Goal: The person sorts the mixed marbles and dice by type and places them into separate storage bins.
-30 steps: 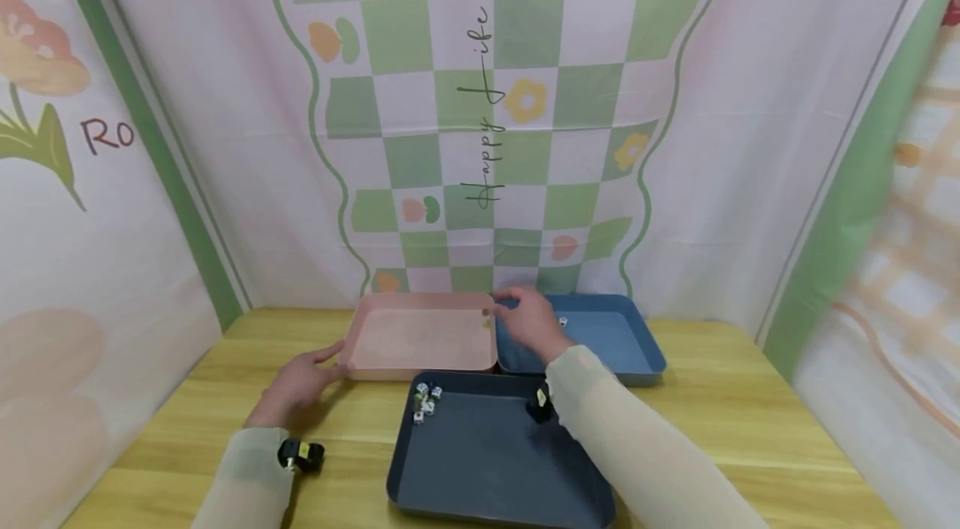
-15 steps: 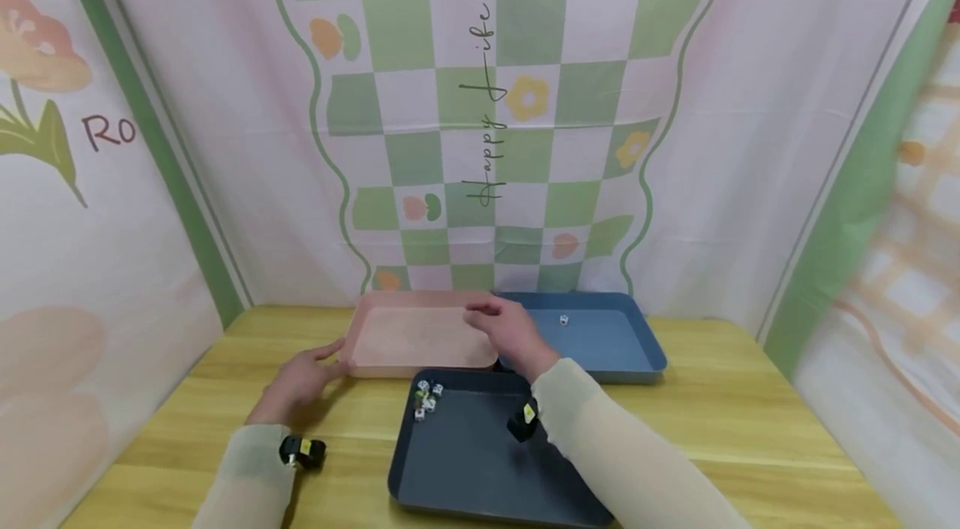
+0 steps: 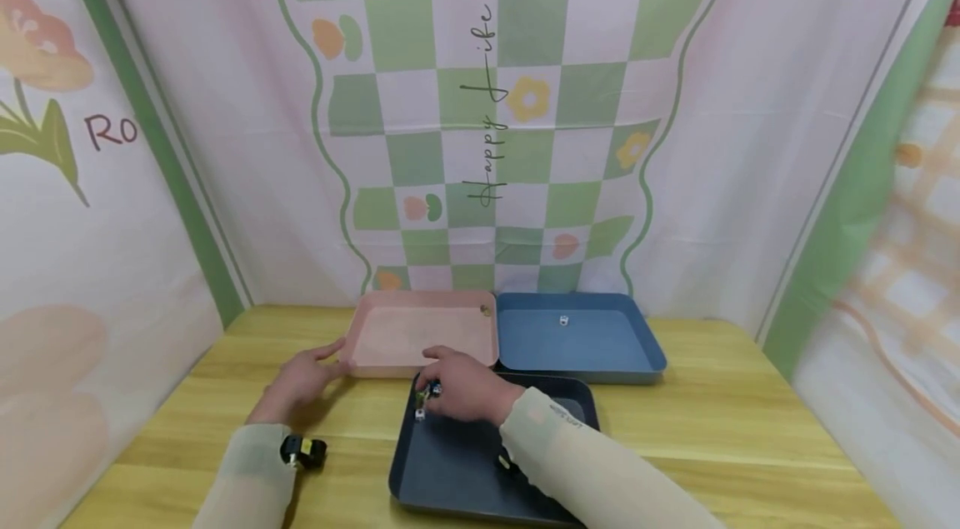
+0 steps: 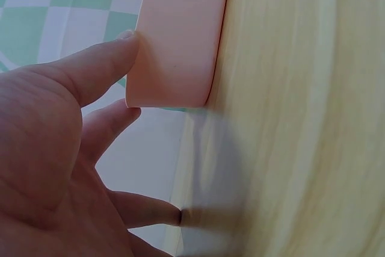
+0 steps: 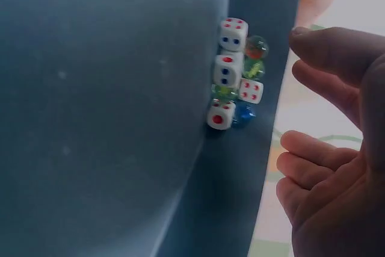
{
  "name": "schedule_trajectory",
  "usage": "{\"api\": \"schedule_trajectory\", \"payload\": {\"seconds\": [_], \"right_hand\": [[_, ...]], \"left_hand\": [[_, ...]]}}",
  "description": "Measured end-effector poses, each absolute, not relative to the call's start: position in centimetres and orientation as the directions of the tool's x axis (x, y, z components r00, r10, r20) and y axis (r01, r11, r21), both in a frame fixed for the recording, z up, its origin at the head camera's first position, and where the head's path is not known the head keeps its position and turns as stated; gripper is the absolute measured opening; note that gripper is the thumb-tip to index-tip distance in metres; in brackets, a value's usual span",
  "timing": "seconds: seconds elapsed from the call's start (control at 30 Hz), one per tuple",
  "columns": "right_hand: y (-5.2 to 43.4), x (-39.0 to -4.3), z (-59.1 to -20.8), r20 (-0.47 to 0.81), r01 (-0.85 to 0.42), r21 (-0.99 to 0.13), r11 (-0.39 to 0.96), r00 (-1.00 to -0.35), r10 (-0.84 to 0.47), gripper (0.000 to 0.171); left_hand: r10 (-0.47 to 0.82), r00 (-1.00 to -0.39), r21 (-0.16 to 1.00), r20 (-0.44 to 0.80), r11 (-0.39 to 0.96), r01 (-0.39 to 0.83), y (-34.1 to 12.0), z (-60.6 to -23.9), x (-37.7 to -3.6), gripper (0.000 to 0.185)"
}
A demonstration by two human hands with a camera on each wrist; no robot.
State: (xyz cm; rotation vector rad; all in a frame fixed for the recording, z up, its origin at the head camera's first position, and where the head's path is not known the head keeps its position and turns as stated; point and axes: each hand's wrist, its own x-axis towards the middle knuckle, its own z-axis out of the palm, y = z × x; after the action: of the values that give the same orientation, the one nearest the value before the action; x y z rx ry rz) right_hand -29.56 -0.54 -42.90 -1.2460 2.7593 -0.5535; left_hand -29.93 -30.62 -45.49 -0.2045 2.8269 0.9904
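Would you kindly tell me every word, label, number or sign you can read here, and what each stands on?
"Happy Life", in sideways script: on the checked cloth at the back.
"Ro": on the left-hand cloth.
Small dark print on the right sleeve: too blurred to read.
Dice: red and blue pips, no numerals visible.

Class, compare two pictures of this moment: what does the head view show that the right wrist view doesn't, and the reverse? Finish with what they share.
Only the head view: the blue tray at the back with a single die inside, and the left sleeve.

Only the right wrist view: readable red and blue pips on four grouped dice, with green marbles distinct among them; from the head, a hand partly covers this group.

Both: the right hand and the dark tray.
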Motion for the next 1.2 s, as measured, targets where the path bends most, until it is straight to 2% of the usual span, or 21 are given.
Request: {"api": "schedule_trajectory", "payload": {"seconds": [0.17, 0.57, 1.07, 1.2], "right_hand": [[-0.8, -29.8, -43.8, 0.082, -0.734, -0.290, 0.614, -0.659, -0.748, 0.019], [-1.1, -29.9, -44.5, 0.083, -0.750, -0.285, 0.597, -0.640, -0.764, 0.013], [-2.0, -29.5, -44.8, 0.081, -0.751, -0.169, 0.638, -0.656, -0.751, 0.007], [-2.0, -29.6, -44.8, 0.077, -0.748, -0.172, 0.641, -0.658, -0.749, 0.007]], "left_hand": [[-0.077, -0.982, 0.613, -0.172, 0.772, -0.168, -30.7, -45.5, -29.9, 0.072], [-0.081, -0.982, 0.615, -0.173, 0.770, -0.172, -30.7, -45.5, -29.9, 0.072], [-0.081, -0.981, 0.620, -0.175, 0.765, -0.174, -30.7, -45.7, -30.0, 0.074], [-0.083, -0.981, 0.618, -0.177, 0.766, -0.176, -30.7, -45.7, -30.0, 0.074]]}}
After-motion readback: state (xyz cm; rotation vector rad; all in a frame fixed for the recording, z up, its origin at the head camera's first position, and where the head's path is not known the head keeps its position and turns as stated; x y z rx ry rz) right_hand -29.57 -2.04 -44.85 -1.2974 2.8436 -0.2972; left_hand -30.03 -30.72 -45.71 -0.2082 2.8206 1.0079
